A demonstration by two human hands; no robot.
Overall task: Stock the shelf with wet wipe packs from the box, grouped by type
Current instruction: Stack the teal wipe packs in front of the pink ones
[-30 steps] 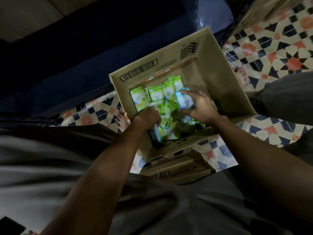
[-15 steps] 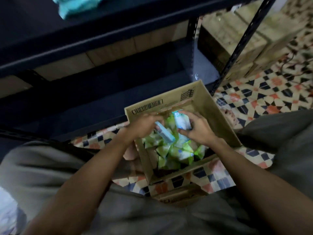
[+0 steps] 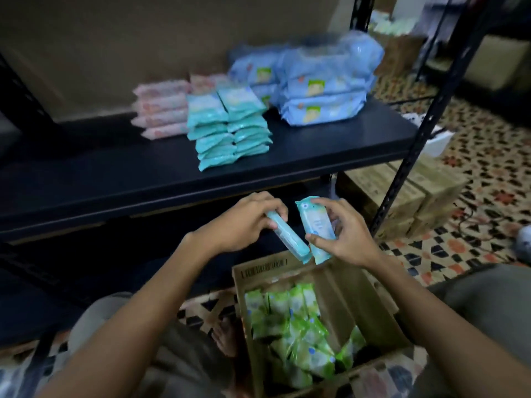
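Above the open cardboard box [image 3: 339, 282], two teal wet wipe packs are being held side by side, just below the front edge of the black shelf [image 3: 143, 179]. One slim teal pack [image 3: 290, 239] is sitting in the left hand [image 3: 244, 222], whose fingers are curling over its upper end while its lower end is slanting down to the right. The other teal pack [image 3: 314, 225] is standing nearly upright in the right hand [image 3: 344, 234], which is pinching it with the thumb at the lower front and the fingers wrapping round the far side. The lower ends of the two packs are nearly touching.

Underneath, the box is lying on the patterned tile floor [image 3: 474, 196], and green wet wipe packs [image 3: 293, 326] are filling its left and near parts, some upright in a row, others jumbled.

On the shelf, two stacks of teal packs [image 3: 230, 124] are standing together near the middle. Behind and to their left, a stack of pink packs [image 3: 161, 110] is resting near the wall. To the right, large blue packs [image 3: 321, 90] are piling up beside the black upright post [image 3: 425, 133]. Beyond that post, closed cardboard cartons [image 3: 402, 196] are sitting on the floor.
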